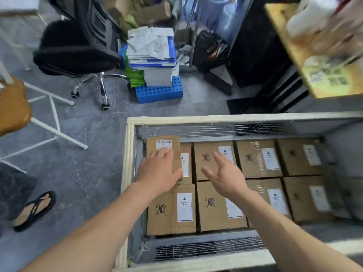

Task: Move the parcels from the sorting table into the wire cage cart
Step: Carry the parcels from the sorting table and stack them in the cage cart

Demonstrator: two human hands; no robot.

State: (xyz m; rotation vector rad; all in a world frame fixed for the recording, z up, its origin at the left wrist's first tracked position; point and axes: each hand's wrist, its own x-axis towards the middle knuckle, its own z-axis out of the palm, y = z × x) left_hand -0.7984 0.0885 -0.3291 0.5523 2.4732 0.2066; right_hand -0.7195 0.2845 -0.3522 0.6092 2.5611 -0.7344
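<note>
Down in the far-left corner of the wire cage cart (pixel 130 154), the left hand (pixel 159 170) lies flat on a small parcel (pixel 153 147) atop the boxes (pixel 216 211), thumb perhaps hooking its edge; the right hand (pixel 225 174) hovers, fingers spread.

floor (pixel 78 163): grey marbled tiles | left: orange seat (pixel 11 107) on white legs | back: black swivel chair (pixel 78 52), paper stack (pixel 151 48) on blue perforated crate (pixel 159 92) | right: black cabinet (pixel 255 46), black mat (pixel 241 106) beside it

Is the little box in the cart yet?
In. The little box lies atop the bigger boxes inside the cart's rim, left hand on it.
</note>
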